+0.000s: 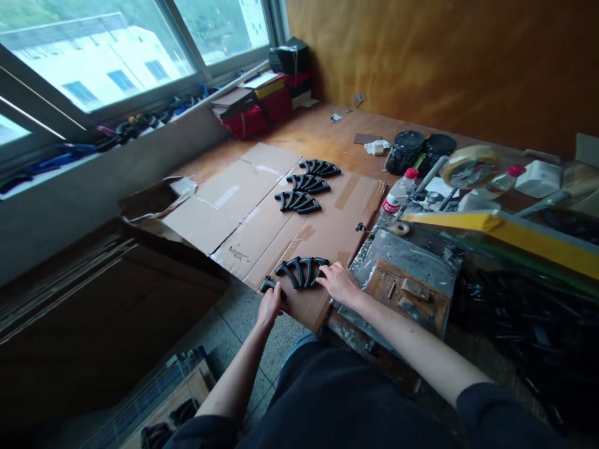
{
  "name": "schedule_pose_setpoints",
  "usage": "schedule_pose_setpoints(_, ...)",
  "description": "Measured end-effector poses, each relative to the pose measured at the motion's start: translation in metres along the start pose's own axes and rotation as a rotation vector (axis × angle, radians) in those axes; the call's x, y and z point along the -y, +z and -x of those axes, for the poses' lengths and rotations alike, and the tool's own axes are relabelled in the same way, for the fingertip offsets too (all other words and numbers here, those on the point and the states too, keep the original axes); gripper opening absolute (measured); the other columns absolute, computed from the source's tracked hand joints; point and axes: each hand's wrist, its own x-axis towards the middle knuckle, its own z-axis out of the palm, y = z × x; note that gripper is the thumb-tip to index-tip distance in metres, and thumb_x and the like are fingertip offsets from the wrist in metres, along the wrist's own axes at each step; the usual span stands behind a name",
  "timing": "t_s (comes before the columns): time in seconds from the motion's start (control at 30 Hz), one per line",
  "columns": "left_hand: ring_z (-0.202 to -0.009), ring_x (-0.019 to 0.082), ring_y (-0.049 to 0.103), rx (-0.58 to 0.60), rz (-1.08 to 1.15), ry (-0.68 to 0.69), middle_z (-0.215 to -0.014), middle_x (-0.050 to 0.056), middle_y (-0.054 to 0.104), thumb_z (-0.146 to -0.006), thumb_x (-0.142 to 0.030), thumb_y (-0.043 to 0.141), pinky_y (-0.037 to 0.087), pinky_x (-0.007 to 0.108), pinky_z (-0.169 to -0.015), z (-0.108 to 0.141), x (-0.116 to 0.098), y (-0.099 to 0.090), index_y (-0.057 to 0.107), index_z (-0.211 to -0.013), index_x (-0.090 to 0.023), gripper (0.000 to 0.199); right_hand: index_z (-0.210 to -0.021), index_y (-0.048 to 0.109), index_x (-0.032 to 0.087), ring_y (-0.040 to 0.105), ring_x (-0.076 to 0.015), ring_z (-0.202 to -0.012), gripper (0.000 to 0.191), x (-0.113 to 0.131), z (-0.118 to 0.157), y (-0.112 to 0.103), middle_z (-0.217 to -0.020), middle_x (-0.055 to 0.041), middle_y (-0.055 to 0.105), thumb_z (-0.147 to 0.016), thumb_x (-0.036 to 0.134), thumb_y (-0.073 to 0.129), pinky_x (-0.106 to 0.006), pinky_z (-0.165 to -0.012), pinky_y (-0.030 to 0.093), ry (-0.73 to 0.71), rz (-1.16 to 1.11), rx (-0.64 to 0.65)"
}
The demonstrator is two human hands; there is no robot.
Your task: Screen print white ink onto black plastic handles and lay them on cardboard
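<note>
My left hand (271, 305) is closed around a black curved handle-like part (268, 284) near the front edge of a cardboard sheet (311, 240). Only the part's far end shows past my fingers. Just to the right lies a row of several similar black curved parts (299, 272), set side by side. My right hand (340, 284) is at the right end of this row, its fingers closed on the last part there. Three more fanned groups lie farther up the sheet: a near group (298, 201), a middle group (307, 183) and a far group (321, 166).
To the right stand a plastic bottle with a red cap (397, 193), black tubs (406, 149), a tape roll (470, 166) and a yellow-edged machine (505, 234). A heap of black parts (528, 330) lies lower right. Red boxes (250, 118) sit by the window.
</note>
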Motion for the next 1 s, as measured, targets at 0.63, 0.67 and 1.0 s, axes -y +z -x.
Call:
schedule_pose_setpoints(0.63,-0.123,0.031,0.050,-0.272,-0.667,0.680,-0.134,0.015,0.056,-0.091,-0.055,0.037,0.040,0.042,-0.100,-0.043,-0.041,-0.014,0.053,-0.131,-0.021,0.055,-0.115,0.065,0.021,0.058,-0.0219,-0.108,0.027,-0.012,-0.014,0.005,-0.112,-0.0078,0.069,-0.093,0.029,0.052,-0.037,-0.096,0.045,-0.030,-0.290,-0.016)
schedule_pose_setpoints(0.67,-0.129,0.032,0.044,-0.287,-0.678,0.759,-0.141,0.013,0.051,-0.089,-0.055,0.043,0.038,0.045,-0.104,-0.038,-0.035,-0.004,0.052,-0.134,-0.025,0.055,-0.113,0.066,0.020,0.059,-0.0220,-0.108,0.026,-0.019,-0.010,0.002,-0.111,-0.0078,0.069,-0.093,0.029,0.051,-0.038,-0.096,0.046,-0.006,-0.312,-0.047)
schedule_pose_setpoints(1.0,-0.136,0.038,0.037,-0.264,-0.752,0.889,-0.143,0.012,0.050,-0.076,-0.045,0.065,0.032,0.050,-0.110,-0.097,-0.056,0.002,0.064,-0.123,-0.022,0.052,-0.105,0.069,0.027,0.062,-0.0257,-0.109,0.028,-0.087,0.047,-0.035,-0.114,-0.0080,0.068,-0.092,0.038,0.048,-0.046,-0.098,0.048,0.223,-0.394,-0.345)
